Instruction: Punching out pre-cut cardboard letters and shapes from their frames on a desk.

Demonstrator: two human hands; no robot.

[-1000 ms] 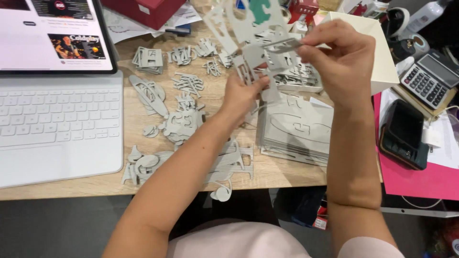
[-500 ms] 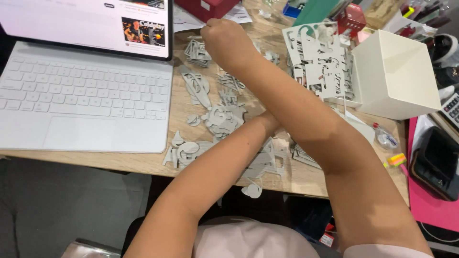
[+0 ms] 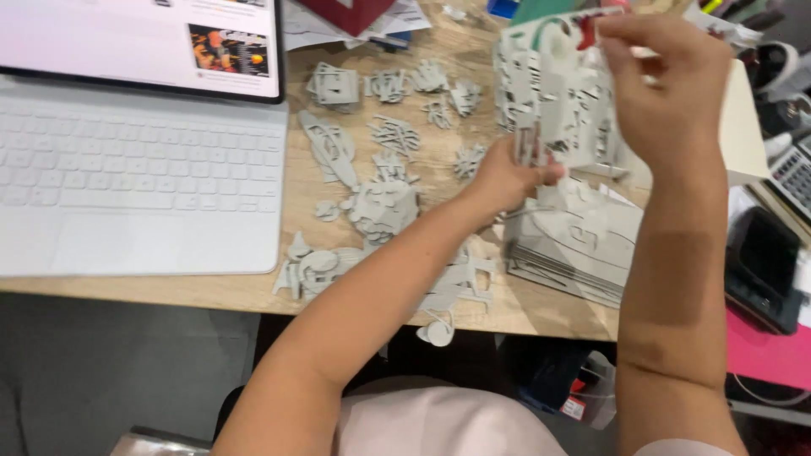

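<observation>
- Right hand: raised above the desk, fingers pinched on the top edge of a grey punched sheet, so that the sheet hangs upright, facing the person.
- Left hand: reaches up from below and closes thumb and fingers on the sheet's lower edge; the grip from beneath seems meant to steady the thin card against the pull from above.
- Sheet: held between both hands in the air, over the right half of the desk, clear of everything below. Many cut-outs are already gone from it, and light shows through the gaps.
- Stack: further grey sheets lying flat directly under the held one, at the desk's front edge, within easy reach of both hands.
- Loose pieces: small grey cut shapes spread across the middle of the desk, between the keyboard and the stack; some lie in little heaps, and one round piece overhangs the front edge.
- Keyboard: white, at the left, with a lit screen standing behind it, well apart from the hands.
- White box: behind the right hand, partly hidden by it.
- Calculator and a dark device: at the far right, apart from the work.
</observation>
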